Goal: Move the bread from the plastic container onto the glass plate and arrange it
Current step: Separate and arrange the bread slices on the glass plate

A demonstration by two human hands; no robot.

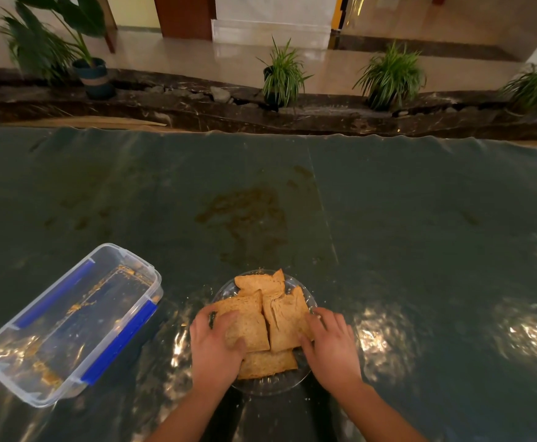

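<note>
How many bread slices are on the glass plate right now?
4 visible: far slice, left slice under the left hand, right slice by the right hand, near slice. More may be hidden beneath.

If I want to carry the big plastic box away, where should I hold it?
Probably hold the plastic container by its two long sides, around the blue clip latches, with one hand on each, coming from above. It is long and narrow, lies at a slant, stands open and holds only crumbs, so gripping both sides should keep it level.
</note>
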